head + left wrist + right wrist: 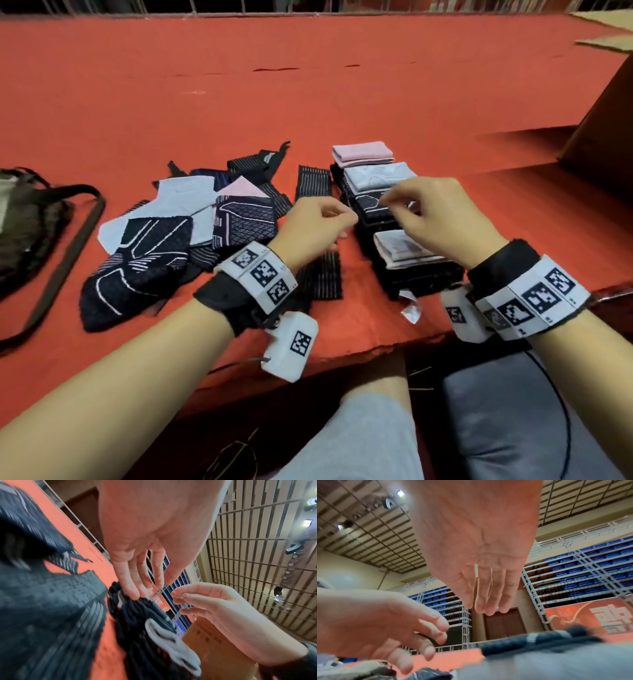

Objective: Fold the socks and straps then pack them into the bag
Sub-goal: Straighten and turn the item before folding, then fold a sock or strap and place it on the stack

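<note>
Now both hands, left hand and right hand, are hovering loose-fingered, empty, over folded socks (soft, light; pinching folded edges seems best).

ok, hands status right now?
Left hand: open, fingers loosely curled, holding nothing.
Right hand: open, fingers relaxed, holding nothing.

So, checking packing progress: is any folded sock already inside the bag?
No, the folded socks sit in a row on the red table, apart from the bag.
</note>
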The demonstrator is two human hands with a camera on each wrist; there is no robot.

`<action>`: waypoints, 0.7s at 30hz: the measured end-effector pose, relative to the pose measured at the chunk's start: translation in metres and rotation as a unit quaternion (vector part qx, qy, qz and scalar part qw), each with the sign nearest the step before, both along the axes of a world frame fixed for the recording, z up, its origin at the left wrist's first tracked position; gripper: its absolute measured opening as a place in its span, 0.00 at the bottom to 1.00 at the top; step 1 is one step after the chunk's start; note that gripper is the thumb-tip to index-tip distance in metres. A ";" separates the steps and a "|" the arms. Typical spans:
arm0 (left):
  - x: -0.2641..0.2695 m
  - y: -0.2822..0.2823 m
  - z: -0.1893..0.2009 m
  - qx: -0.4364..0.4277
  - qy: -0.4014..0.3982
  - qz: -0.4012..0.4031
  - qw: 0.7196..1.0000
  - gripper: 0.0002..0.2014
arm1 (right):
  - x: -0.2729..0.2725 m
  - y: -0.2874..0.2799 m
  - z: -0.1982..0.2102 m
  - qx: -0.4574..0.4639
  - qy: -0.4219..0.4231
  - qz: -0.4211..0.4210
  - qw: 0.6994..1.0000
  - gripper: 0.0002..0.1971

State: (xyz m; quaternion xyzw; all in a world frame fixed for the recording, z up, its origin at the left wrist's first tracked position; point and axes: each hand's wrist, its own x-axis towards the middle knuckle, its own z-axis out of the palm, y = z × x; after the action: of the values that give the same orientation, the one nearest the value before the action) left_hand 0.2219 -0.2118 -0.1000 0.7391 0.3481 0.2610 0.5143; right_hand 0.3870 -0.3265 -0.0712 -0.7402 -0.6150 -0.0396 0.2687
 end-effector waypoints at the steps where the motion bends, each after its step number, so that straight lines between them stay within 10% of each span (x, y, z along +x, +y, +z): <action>1: -0.012 0.011 0.006 -0.003 -0.002 0.013 1.000 0.05 | -0.014 0.014 0.006 -0.009 0.007 0.021 1.000 0.11; 7: -0.098 0.078 0.015 -0.028 0.013 0.105 0.994 0.07 | -0.094 0.115 0.004 -0.102 0.002 0.084 0.991 0.16; 14: -0.183 0.104 0.014 -0.121 -0.065 0.195 0.971 0.05 | -0.129 0.196 -0.028 -0.275 0.139 -0.052 0.950 0.29; 21: -0.212 0.114 0.012 -0.078 -0.080 0.201 0.973 0.17 | -0.151 0.196 -0.041 0.058 0.367 -0.015 0.928 0.14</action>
State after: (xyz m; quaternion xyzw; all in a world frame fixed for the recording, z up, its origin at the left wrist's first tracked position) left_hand 0.0103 -0.0975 -0.0882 0.5882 0.4669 0.3891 0.5334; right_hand 0.2362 -0.1301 -0.1117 -0.6956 -0.4587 0.1950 0.5175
